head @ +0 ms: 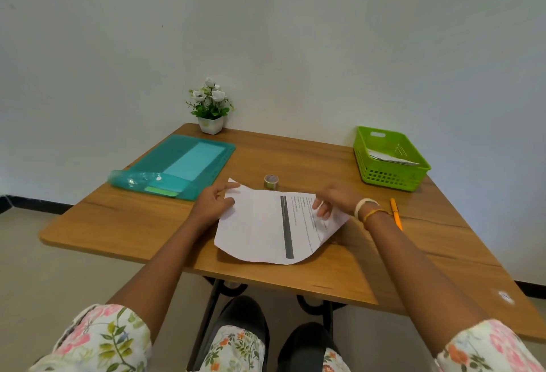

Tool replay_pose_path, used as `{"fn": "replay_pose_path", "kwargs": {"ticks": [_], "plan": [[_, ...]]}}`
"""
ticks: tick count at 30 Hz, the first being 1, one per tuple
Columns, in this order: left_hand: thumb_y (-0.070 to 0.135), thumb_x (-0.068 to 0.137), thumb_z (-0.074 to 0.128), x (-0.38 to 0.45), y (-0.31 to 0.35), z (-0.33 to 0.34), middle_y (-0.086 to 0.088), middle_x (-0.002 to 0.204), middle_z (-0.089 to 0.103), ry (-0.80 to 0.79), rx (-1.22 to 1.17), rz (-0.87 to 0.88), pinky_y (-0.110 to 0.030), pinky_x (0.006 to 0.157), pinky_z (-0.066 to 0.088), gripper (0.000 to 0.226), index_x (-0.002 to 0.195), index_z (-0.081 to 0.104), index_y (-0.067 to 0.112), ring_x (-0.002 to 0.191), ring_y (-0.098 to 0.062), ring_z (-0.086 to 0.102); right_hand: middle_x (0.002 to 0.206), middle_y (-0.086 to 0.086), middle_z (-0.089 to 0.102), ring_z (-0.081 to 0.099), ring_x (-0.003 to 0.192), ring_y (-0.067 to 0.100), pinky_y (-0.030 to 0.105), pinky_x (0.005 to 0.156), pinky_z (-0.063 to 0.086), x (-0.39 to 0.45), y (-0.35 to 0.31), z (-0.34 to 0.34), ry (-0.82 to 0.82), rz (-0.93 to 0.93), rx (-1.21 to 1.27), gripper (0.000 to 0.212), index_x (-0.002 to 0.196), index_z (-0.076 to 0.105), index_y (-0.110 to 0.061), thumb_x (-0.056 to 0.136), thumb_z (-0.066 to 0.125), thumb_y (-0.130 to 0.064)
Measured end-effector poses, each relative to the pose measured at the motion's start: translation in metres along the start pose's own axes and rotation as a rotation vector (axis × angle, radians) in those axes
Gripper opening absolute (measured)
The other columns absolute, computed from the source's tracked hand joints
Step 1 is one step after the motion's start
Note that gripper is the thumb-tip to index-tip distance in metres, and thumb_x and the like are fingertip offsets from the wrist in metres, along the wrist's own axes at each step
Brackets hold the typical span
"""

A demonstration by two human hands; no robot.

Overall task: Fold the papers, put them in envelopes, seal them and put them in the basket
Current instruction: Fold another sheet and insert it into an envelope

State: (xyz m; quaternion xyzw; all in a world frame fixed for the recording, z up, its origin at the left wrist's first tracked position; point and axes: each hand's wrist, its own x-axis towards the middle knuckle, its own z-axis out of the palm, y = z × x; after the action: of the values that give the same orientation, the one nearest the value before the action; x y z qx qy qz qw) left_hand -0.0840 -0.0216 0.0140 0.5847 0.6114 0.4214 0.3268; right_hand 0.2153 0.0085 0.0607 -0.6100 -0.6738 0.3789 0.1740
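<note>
while my left hand (217, 201) pinches the paper (260, 229) at its left edge, my right hand (335, 198) seems to grip the right, its long axis spanning between them.

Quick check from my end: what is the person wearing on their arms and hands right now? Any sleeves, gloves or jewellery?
No gloves: both hands are bare. The left hand has nothing on its wrist. The right hand has two bands at the wrist, a cream bracelet and a thin orange bangle. Short sleeves in a white floral print, pink and orange flowers with green leaves, end near the elbows.
</note>
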Motion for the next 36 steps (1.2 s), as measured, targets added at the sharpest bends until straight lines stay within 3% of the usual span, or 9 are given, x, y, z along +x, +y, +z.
{"fn": "replay_pose_path", "kwargs": {"ticks": [3,5,10,13,17,23,29,33,36], "plan": [[0.007,0.088,0.054,0.001,-0.002,0.004,0.000,0.098,0.062,0.021,-0.040,0.007,-0.029,0.076,0.045,0.030,0.103,0.073,0.025,0.086,-0.016,0.054,0.086,0.006,0.070,0.066,0.086,0.026,0.036,0.082,0.052,0.019,-0.025,0.012,0.167,-0.076,-0.207,0.012,0.080,0.064,-0.019,0.086,0.053,-0.018],[0.008,0.089,0.054,0.002,-0.004,0.006,0.004,0.109,0.062,0.046,-0.036,0.006,-0.027,0.077,0.043,0.026,0.098,0.076,0.021,0.100,-0.016,0.054,0.104,0.007,0.065,0.061,0.090,0.024,0.030,0.077,0.049,0.030,-0.043,0.030,0.222,-0.125,-0.261,0.025,0.104,0.064,-0.022,0.087,0.047,-0.013],[0.010,0.090,0.055,0.005,-0.007,0.006,0.006,0.097,0.063,0.074,-0.017,0.028,-0.024,0.066,0.040,0.023,0.092,0.076,0.019,0.085,-0.009,0.054,0.134,0.014,0.045,0.053,0.114,0.036,0.040,0.096,0.046,0.070,-0.056,0.069,0.115,-0.092,-0.493,0.047,0.138,0.042,-0.037,0.095,0.038,-0.019],[0.009,0.089,0.055,0.004,-0.008,0.005,0.002,0.083,0.062,0.089,-0.021,0.029,-0.024,0.058,0.038,0.023,0.090,0.076,0.018,0.069,-0.011,0.051,0.131,0.010,0.050,0.053,0.116,0.034,0.043,0.094,0.047,0.083,-0.055,0.072,0.179,-0.062,-0.639,0.045,0.130,0.049,-0.040,0.094,0.038,-0.016],[0.003,0.086,0.056,0.005,-0.010,0.007,0.013,0.096,0.063,0.097,-0.059,0.019,-0.020,0.071,0.046,0.024,0.093,0.075,0.017,0.088,-0.003,0.056,0.118,0.008,0.062,0.059,0.108,0.030,0.038,0.084,0.047,0.088,-0.038,0.052,0.332,0.048,-0.743,0.030,0.116,0.063,-0.025,0.096,0.043,-0.016],[0.006,0.086,0.060,0.007,-0.010,0.010,0.013,0.095,0.062,0.134,-0.048,0.017,-0.018,0.069,0.045,0.023,0.096,0.075,0.019,0.088,-0.004,0.057,0.124,0.013,0.060,0.057,0.113,0.033,0.038,0.088,0.048,0.075,0.021,-0.003,0.474,0.275,-0.655,0.030,0.119,0.061,-0.018,0.093,0.047,-0.014],[0.011,0.087,0.064,0.008,-0.013,0.010,0.009,0.091,0.065,0.156,-0.028,0.027,-0.018,0.067,0.045,0.015,0.093,0.075,0.020,0.087,-0.008,0.059,0.116,0.022,0.053,0.052,0.106,0.037,0.040,0.083,0.046,0.044,0.019,0.026,0.786,0.113,-0.498,0.031,0.115,0.053,-0.011,0.085,0.058,-0.019],[0.016,0.086,0.069,0.008,-0.011,0.012,0.012,0.088,0.065,0.201,-0.060,0.008,-0.020,0.068,0.044,0.007,0.090,0.074,0.019,0.089,-0.006,0.059,0.136,0.011,0.047,0.045,0.125,0.030,0.041,0.102,0.039,0.014,0.000,0.078,0.590,-0.116,-0.505,0.053,0.133,0.044,-0.014,0.091,0.046,-0.046],[0.016,0.088,0.068,0.006,-0.012,0.012,0.006,0.094,0.065,0.231,-0.064,0.008,-0.021,0.070,0.044,0.011,0.096,0.074,0.018,0.093,-0.012,0.059,0.156,0.004,0.024,0.020,0.144,0.023,0.044,0.118,0.017,0.002,-0.005,0.102,0.341,-0.153,-0.549,0.065,0.148,0.026,-0.019,0.094,0.033,-0.055]]}}
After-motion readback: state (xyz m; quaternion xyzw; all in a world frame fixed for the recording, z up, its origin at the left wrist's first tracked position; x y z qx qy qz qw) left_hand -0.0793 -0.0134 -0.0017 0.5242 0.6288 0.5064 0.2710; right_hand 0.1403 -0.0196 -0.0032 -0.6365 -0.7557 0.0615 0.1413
